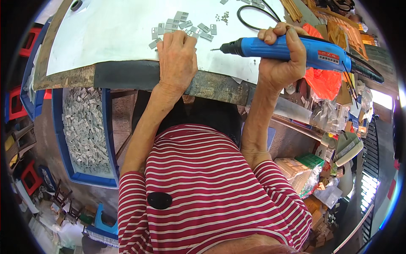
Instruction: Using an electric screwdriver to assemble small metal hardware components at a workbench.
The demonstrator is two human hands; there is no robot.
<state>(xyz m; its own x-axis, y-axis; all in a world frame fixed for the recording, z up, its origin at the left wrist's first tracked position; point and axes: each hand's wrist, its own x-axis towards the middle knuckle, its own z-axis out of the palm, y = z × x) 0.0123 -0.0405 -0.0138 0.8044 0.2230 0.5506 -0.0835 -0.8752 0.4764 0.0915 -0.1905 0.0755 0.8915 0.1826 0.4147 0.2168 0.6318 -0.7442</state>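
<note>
My right hand (282, 57) is wrapped round a blue electric screwdriver (270, 47), held level above the table's front edge. Its thin bit (215, 50) points left and touches nothing that I can see. My left hand (177, 63) rests on the white sheet (101, 38) with its fingers bent down and together. The fingertips and whatever is in them are hidden behind the hand. Just beyond it lie several small grey slotted pieces (182, 16), which look like pencil sharpener bodies. A scatter of tiny screws (224, 17) lies to their right.
Below the table at left stands a blue tray (111, 139) heaped with grey pieces (86, 127). A black cable (239, 17) loops across the back. A roll of tape (76, 5) sits at the far left. Red plastic bags (322, 82) and clutter crowd the right side.
</note>
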